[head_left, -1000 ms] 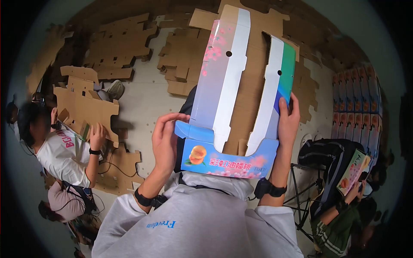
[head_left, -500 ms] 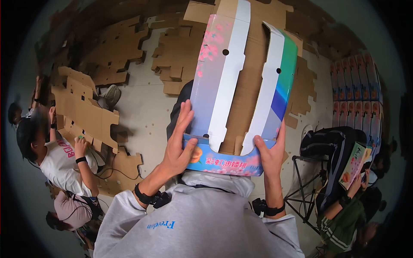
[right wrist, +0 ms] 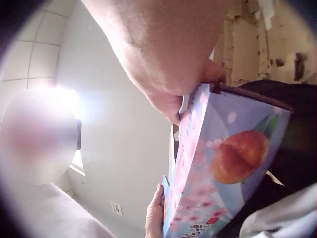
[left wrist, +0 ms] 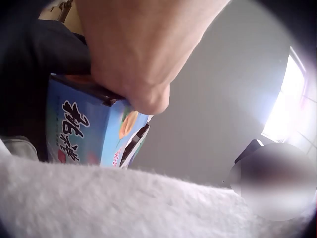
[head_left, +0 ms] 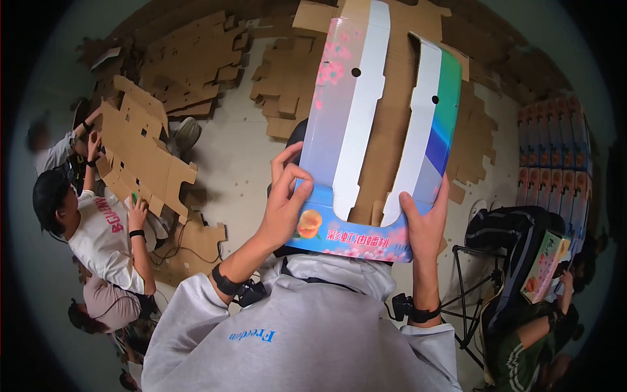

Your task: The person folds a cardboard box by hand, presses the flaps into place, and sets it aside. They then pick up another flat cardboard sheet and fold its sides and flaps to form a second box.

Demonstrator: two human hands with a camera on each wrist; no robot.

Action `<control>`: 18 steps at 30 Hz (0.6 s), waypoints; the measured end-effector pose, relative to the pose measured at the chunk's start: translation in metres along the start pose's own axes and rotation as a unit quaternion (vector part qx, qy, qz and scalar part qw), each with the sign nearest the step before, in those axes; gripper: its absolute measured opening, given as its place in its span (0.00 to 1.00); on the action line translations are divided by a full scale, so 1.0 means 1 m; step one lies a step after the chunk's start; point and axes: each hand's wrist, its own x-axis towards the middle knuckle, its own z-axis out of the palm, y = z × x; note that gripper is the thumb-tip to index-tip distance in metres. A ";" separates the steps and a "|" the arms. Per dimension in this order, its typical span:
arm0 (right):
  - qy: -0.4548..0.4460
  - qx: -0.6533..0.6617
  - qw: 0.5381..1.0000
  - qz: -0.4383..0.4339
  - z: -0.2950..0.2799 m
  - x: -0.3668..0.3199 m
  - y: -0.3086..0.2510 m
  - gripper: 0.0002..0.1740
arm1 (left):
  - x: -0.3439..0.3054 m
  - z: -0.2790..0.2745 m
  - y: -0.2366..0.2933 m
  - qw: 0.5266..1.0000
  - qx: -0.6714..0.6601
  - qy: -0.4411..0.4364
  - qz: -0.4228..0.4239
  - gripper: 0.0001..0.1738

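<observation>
A printed cardboard carton (head_left: 320, 130) with pink blossoms, a peach picture and white inner flaps lies over the person's lap in the head view. Its top gapes along the middle, showing brown board inside. At the near left corner the left hand (head_left: 284, 202) grips the carton, thumb on top and fingers bent at the side. The right hand (head_left: 424, 219) holds the near right corner, thumb over the panel edge, fingers along the outer wall. From the left wrist, the carton's blue face (left wrist: 77, 121) with dark lettering shows; the right wrist view shows a peach-printed face (right wrist: 242, 153).
Flat brown cardboard sheets (head_left: 189, 65) cover much of the floor ahead. At left a person in a white shirt (head_left: 98, 228) handles a brown blank (head_left: 144, 144). Finished cartons (head_left: 555, 144) stand stacked at right, behind a dark backpack (head_left: 509, 242) and a black tripod stand (head_left: 464, 294).
The blue flap sticking out at the near left corner no longer shows. The left hand has moved onto that corner, and the right hand has slid down from the side wall to the near right corner.
</observation>
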 end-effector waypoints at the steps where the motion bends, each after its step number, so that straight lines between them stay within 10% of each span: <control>1: 0.005 -0.008 1.000 0.001 0.001 0.002 0.002 0.50 | 0.003 0.000 0.001 1.000 -0.003 0.007 0.004 0.10; 10: 0.034 -0.019 0.999 -0.007 0.010 0.003 0.007 0.48 | 0.023 0.001 0.007 0.993 -0.111 0.023 -0.007 0.13; 18: 0.027 -0.017 0.999 -0.028 0.010 0.006 0.007 0.50 | 0.037 -0.001 0.019 0.997 0.077 0.015 0.007 0.15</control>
